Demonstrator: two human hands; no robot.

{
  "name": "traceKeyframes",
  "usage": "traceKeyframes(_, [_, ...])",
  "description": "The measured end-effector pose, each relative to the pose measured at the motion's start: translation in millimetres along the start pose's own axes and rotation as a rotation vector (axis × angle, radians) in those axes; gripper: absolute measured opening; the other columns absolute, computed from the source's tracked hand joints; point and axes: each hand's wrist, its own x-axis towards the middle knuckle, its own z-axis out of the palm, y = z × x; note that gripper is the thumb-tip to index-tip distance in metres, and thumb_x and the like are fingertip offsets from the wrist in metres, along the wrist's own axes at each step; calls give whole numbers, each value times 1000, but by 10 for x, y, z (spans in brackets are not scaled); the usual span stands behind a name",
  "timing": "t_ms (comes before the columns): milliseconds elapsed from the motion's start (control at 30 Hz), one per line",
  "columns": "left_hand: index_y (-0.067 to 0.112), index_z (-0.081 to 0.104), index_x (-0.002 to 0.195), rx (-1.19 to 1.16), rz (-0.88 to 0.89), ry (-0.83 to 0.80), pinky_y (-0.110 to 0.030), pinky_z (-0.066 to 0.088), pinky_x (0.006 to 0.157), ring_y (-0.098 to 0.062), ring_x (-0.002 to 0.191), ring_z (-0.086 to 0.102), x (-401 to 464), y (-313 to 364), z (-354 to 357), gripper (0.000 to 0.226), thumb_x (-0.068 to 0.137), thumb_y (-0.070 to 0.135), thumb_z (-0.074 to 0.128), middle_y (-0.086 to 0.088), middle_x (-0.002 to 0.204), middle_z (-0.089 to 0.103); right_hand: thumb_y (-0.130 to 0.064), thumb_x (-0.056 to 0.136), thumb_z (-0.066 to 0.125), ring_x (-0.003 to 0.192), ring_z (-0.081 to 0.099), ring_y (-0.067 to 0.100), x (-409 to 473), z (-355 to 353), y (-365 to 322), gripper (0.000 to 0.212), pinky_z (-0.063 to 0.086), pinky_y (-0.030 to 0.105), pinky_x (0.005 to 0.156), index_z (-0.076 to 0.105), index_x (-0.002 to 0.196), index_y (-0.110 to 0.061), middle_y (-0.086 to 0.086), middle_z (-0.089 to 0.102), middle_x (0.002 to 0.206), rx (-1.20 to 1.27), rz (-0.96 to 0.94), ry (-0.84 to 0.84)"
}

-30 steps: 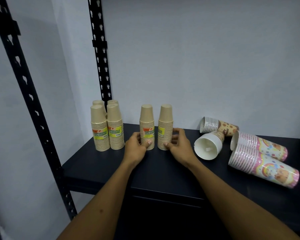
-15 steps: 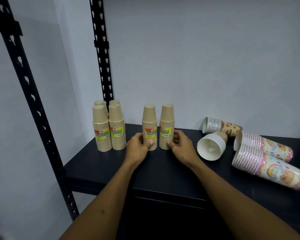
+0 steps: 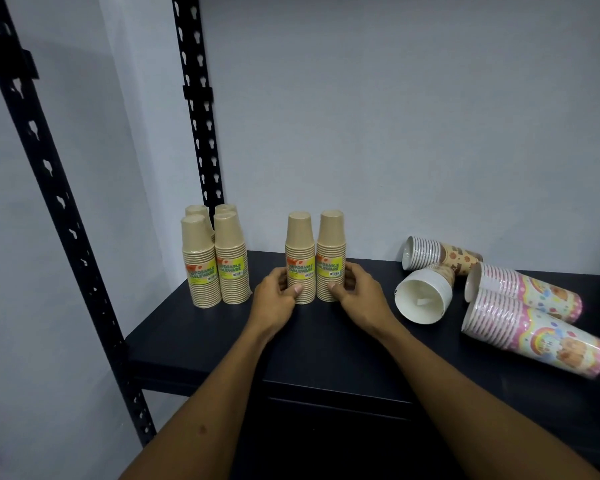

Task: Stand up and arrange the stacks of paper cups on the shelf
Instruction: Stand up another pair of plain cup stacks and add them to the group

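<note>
Head view looks down on a dark shelf (image 3: 326,344) against a pale wall, its right end cut off by the frame edge and its front dropping into shadow where nothing can be made out. Two black slotted uprights (image 3: 201,109) rise at the left. Four patterned cup stacks (image 3: 530,306) lie on their sides at the right, the nearest one blurred at its base; a white-mouthed stack (image 3: 423,301) faces the camera with its far end hidden. Four tan stacks (image 3: 215,261) stand upright at the back left, the rear two mostly covered by the front pair. Two more tan stacks (image 3: 315,261) stand upright side by side in the middle, touching. The left hand (image 3: 276,299) cups the left one's base, thumb in front, fingers hidden behind; the right hand (image 3: 359,296) grips the right one likewise. Both forearms reach forward from the bottom edge, wrists low over the shelf
</note>
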Motion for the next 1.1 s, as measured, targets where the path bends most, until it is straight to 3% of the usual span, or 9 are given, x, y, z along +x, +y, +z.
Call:
traceKeyframes(133, [14,49,134,8,18,-5,-33,45,102,-11,116,56,-15,11,-5,45,91,10,60,2,125,61,-17,87,67,96,61,4,5,4,2,42,49,21,85,52,127,-16,-5,64,109,7,14,23])
traceKeyframes(267, [16,52,125,-1,9,25,-36,47,101,-11,113,59,-5,-19,-3,37,90,12,63,2,123,64,-10,91,60,113,59,10,-7,0,8,45,44,22,93,48,134,-16,0,63,123,19,18,-10])
traceKeyframes(433, [14,53,122,-14,15,30,-35,48,100,-10,110,60,4,-19,2,35,89,10,64,-1,121,65,-18,89,64,108,55,4,-26,-17,-29,47,41,13,85,49,133,-16,-8,60,120,-24,-22,-4])
traceKeyframes(600, [14,53,126,-17,15,24,-36,47,102,-12,114,58,10,-27,2,39,89,10,64,-2,124,63,-18,87,67,103,60,7,-10,-5,-18,45,49,22,89,52,130,-16,-3,64,116,-12,-25,27])
traceKeyframes(800, [10,53,130,-15,7,31,-35,47,102,-14,114,59,8,-13,1,42,89,9,63,-3,123,64,-17,87,67,98,59,1,-18,-30,-10,42,43,10,79,55,127,-18,-7,65,109,-20,-32,32])
traceKeyframes(933, [9,54,129,-7,-13,43,-36,47,101,-14,114,59,-5,-18,-3,41,89,11,64,-3,122,64,-14,87,66,100,61,4,-9,-31,-8,43,47,20,89,56,128,-17,-7,66,109,-29,-32,27])
traceKeyframes(1100, [8,56,125,-19,-17,67,-33,50,98,-13,109,61,-51,2,-13,39,88,11,66,-4,118,66,-15,87,67,101,61,6,-34,-43,-9,44,47,21,90,56,129,-17,-6,67,111,-44,-34,13])
